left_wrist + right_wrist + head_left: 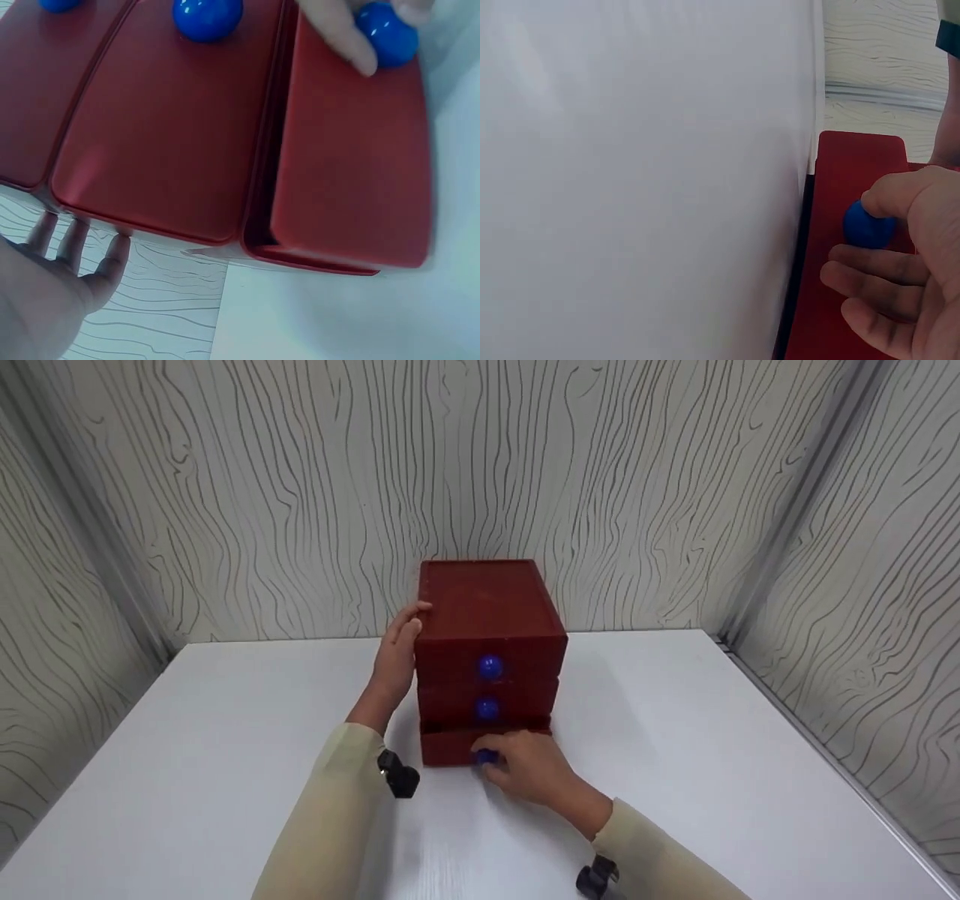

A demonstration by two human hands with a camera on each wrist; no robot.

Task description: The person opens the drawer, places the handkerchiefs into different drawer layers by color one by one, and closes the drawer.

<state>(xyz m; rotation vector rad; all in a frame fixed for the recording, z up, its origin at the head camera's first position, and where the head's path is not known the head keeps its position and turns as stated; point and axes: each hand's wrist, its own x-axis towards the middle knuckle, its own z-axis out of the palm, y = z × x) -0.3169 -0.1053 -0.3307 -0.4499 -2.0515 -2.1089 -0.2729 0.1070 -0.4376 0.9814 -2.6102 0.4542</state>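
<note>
A dark red three-drawer cabinet stands on the white table, each drawer front bearing a round blue knob. My left hand rests against the cabinet's left side, fingers extended along it and fingertips at the top edge. In the left wrist view, those fingers touch the side wall. My right hand pinches the bottom blue knob between thumb and fingers. The bottom drawer sticks out a little, with a dark gap behind its front. The middle drawer and top drawer are closed.
The white table extends to both sides of the cabinet and in front of it. Behind stands a panel with a wood-grain pattern, and similar panels flank the table. Each wrist carries a small black camera.
</note>
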